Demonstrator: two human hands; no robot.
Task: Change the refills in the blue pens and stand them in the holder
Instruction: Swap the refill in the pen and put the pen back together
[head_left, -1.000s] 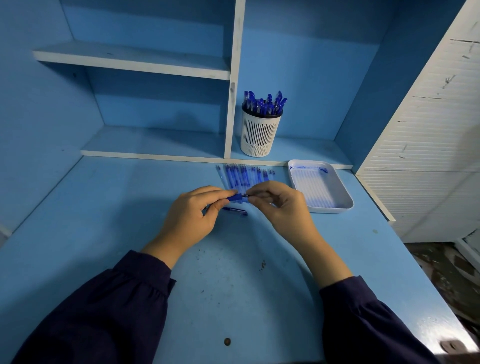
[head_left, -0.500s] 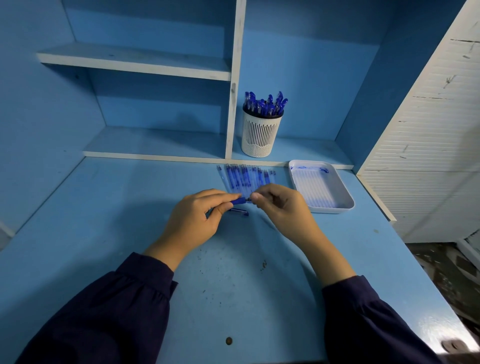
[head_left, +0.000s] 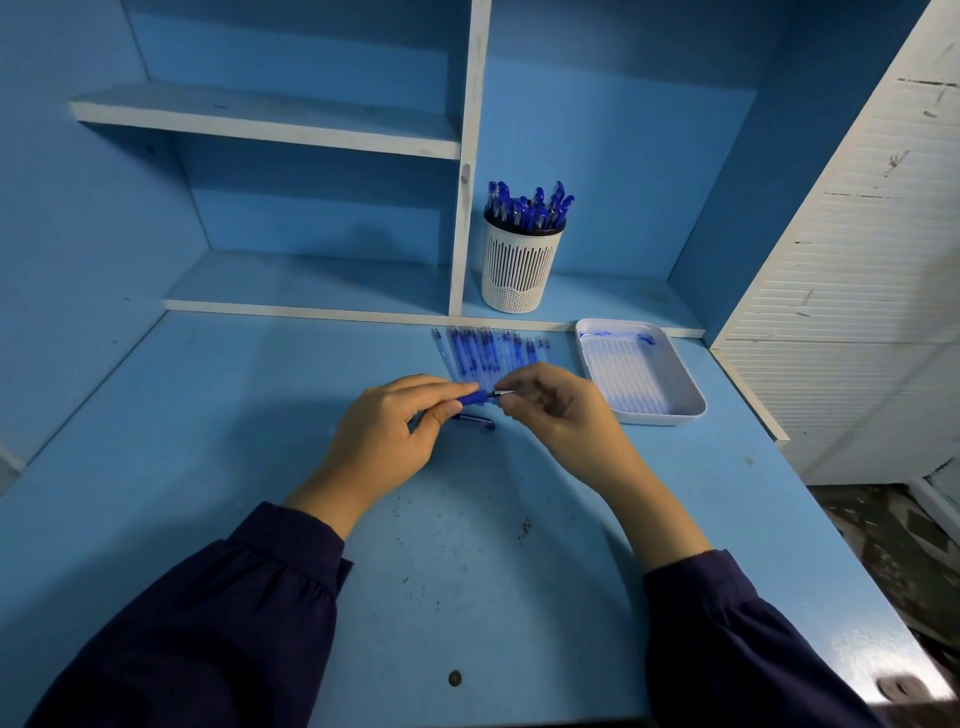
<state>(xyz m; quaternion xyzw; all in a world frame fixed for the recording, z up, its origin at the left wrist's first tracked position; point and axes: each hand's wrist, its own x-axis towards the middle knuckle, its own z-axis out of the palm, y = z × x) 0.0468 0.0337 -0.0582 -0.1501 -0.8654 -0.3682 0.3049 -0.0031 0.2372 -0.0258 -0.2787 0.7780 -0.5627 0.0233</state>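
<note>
My left hand (head_left: 387, 439) grips a blue pen (head_left: 472, 399) by its barrel, held level above the desk with the tip pointing right. My right hand (head_left: 558, 410) pinches the pen's metal tip end between thumb and forefinger. A dark blue pen cap (head_left: 475, 421) lies on the desk just under the pen. Behind the hands lies a row of several refills (head_left: 488, 353). The white slotted holder (head_left: 521, 270) stands on the low shelf, filled with several blue pens (head_left: 527, 205).
A white tray (head_left: 693, 402) with several clear refills sits to the right of my right hand. The blue desk (head_left: 208, 415) is backed by shelves with a white divider (head_left: 467, 156). A white slatted panel (head_left: 857, 286) closes the right side.
Both hands stayed together on the pen. My right fingers have shifted slightly at the tip end, and a little more of the metal tip shows between the hands.
</note>
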